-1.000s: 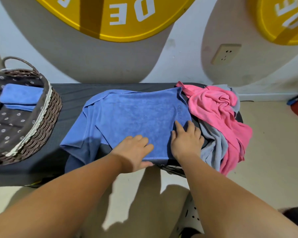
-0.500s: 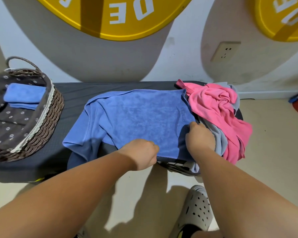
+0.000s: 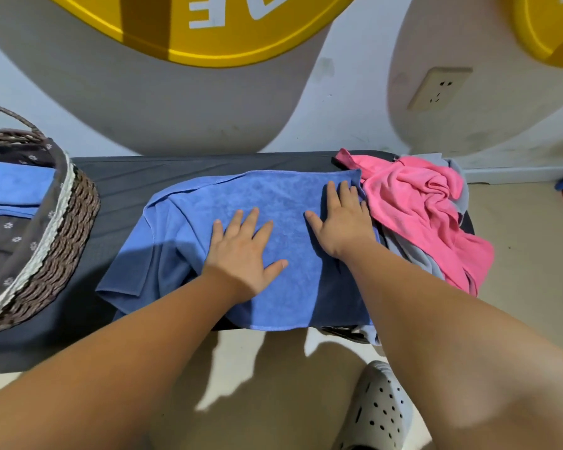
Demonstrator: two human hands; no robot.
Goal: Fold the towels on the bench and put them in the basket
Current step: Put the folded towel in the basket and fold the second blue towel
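Bench [image 3: 127,177]: dark grey top.
Left end: 1 wicker basket [image 3: 59,222], standing on the top.
Middle: 1 blue towel [image 3: 182,228], spread flat, near edge hanging over the front.
Right end: 1 pink towel [image 3: 413,203] heaped on 1 grey towel [image 3: 410,254].

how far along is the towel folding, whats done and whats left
Done: one folded blue towel lies in the basket. In hand: the left hand and right hand press flat on a second blue towel spread on the bench, its left end rumpled. Left: finish and basket it, then fold the pink towel and grey towel heaped at the right end.
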